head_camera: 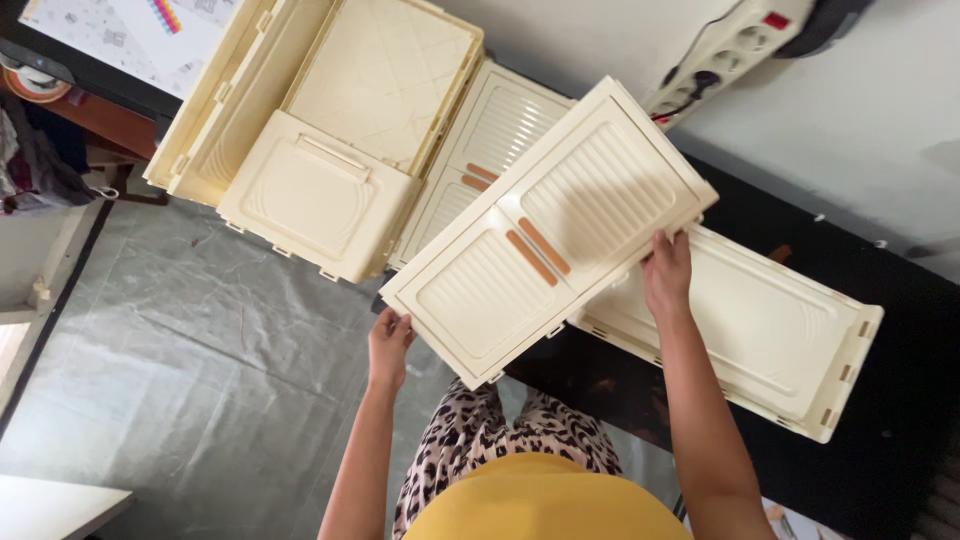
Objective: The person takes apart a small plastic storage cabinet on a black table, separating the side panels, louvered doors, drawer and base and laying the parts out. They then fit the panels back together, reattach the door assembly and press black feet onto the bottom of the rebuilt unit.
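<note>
At far left, cream folded crate parts (330, 130) lie together. The left hand (388, 345) grips the near-left edge of a cream double-door panel (545, 235) held tilted mid-scene; the right hand (667, 272) clamps its right edge. Beneath, to the right, another cream panel (770, 330) rests on the black desk (900, 420).

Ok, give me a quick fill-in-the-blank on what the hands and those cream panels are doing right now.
1. Both hands hold one cream door panel with two ____ handle strips at its middle.
2. The left hand grips the panel's near corner; the right hand grips its ____ edge.
3. Under the right hand lies a long cream panel on a ____ surface.
4. A white ____ strip lies at the top.

Missing words: orange; long; black; power
</note>
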Demonstrator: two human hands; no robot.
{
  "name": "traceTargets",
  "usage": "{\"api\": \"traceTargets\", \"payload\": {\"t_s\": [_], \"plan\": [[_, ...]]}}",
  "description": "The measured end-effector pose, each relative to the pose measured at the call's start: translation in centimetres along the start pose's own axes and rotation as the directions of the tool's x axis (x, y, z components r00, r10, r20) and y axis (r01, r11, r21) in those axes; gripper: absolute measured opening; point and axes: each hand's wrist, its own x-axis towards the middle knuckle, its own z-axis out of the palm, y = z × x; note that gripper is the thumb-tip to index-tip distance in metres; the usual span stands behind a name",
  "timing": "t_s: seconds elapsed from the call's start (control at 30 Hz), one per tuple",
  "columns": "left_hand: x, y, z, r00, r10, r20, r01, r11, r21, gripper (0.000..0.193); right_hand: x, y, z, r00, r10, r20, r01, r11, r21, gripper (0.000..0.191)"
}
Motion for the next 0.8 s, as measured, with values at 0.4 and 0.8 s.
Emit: {"api": "traceTargets", "payload": {"t_s": [0.4, 0.8], "plan": [[4.3, 0.2, 1.4, 0.978, -0.145, -0.152, 0.148, 0.989, 0.009, 0.062, 10.0, 4.4, 7.5, 0.979, 0.179, -0.099, -0.195, 0.963, -0.188, 0.046], [8.7, 0.5, 4.5, 0.936, -0.224, -0.273, 0.211, 0.974, -0.076, 0.083, 18.6, 7.0, 11.9, 0.921, 0.387, -0.045, -0.387, 0.894, -0.224, 0.054]]}}
